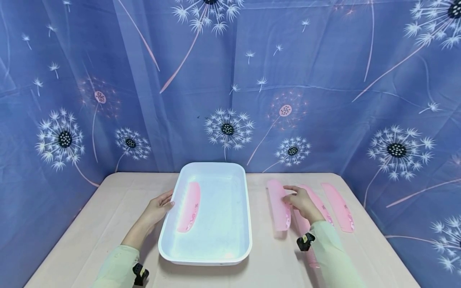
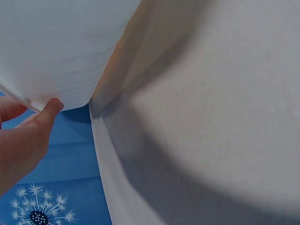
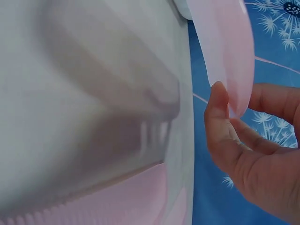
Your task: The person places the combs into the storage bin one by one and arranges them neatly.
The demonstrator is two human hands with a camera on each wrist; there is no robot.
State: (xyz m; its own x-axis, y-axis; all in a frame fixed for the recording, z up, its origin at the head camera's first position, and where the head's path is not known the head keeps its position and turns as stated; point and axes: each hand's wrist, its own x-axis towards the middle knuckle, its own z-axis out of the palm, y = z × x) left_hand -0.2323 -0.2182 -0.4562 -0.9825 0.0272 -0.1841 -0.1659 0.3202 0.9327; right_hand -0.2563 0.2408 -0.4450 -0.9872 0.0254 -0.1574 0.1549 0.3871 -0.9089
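Observation:
My left hand (image 1: 155, 210) grips the left rim of a white plastic tray (image 1: 216, 261); in the left wrist view the thumb (image 2: 55, 105) lies against the tray's outer wall. Inside the tray, toward its left side, lies a pink comb (image 1: 190, 208). My right hand (image 1: 302, 204) pinches another pink comb (image 1: 278, 206) by its edge, right of the tray. In the right wrist view this held comb (image 3: 229, 51) hangs above the table, between thumb and fingers, with its shadow below.
Under my right forearm lies a partly hidden pink comb (image 1: 301, 225). Two more combs rest farther right, one beside the wrist (image 1: 317, 200) and a rightmost comb (image 1: 338, 208). The table (image 1: 126, 192) has a pale cloth; a blue dandelion-print curtain (image 1: 187, 120) hangs behind it.

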